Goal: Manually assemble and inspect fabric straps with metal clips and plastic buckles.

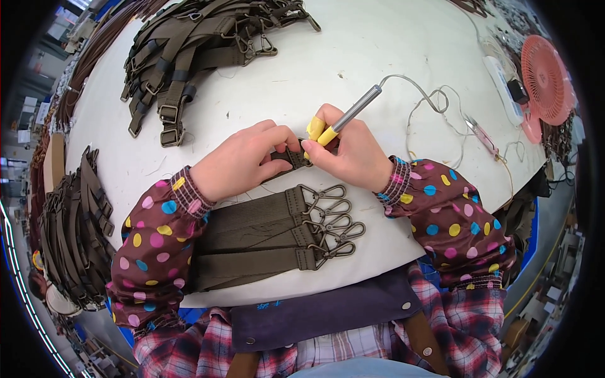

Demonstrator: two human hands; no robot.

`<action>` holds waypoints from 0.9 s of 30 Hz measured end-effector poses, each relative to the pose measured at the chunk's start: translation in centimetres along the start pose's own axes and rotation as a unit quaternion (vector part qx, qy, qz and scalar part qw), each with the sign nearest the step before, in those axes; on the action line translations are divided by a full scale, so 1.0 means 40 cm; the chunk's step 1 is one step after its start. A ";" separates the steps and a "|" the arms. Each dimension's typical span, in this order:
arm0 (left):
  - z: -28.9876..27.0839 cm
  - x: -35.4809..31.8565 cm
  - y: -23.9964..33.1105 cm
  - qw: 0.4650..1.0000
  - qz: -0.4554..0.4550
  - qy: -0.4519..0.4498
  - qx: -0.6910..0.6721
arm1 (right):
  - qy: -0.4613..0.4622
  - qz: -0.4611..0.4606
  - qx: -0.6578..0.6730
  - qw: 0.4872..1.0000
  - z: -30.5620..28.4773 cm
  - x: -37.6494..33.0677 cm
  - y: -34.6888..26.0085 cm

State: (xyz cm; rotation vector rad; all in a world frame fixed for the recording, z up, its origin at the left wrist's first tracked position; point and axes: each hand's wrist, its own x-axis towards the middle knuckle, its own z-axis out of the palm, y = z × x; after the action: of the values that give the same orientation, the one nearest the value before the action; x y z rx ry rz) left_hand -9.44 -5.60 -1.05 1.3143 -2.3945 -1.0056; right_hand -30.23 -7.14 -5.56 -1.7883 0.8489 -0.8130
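My left hand point(242, 157) pinches a dark olive webbing strap point(292, 159) against the white table. My right hand point(356, 154) grips a corded, pen-shaped tool point(360, 106) with a silver barrel and a yellow lower part. Yellow wrapping covers a finger of that hand. The tool's tip meets the strap's end or lies close to it; my fingers hide the exact spot. Just nearer to me, several flat olive straps point(246, 220) lie side by side, their metal snap hooks point(334, 220) pointing right.
A heap of olive straps with buckles point(183, 47) covers the far left of the table point(365, 38). More straps point(75, 227) hang at the left edge. At the right are a pink fan point(545, 79), a white power strip point(504, 88), thread snips point(482, 135) and the tool's looping cord point(435, 94).
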 end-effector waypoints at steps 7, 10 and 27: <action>0.002 0.030 -0.033 0.998 0.017 -0.045 -0.049 | -0.002 -0.003 -0.009 1.000 0.002 0.001 0.005; 0.008 0.028 -0.031 0.999 0.003 -0.034 -0.035 | -0.001 -0.005 -0.009 1.000 0.003 0.002 0.004; 0.021 0.021 -0.041 0.999 0.025 0.007 -0.026 | -0.008 -0.005 -0.030 0.999 0.003 0.004 0.003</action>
State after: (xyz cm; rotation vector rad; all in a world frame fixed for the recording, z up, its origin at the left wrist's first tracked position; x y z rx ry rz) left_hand -9.26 -6.51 -2.89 1.2327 -2.3634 -1.0330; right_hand -30.07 -7.25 -5.66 -1.8507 0.8629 -0.7845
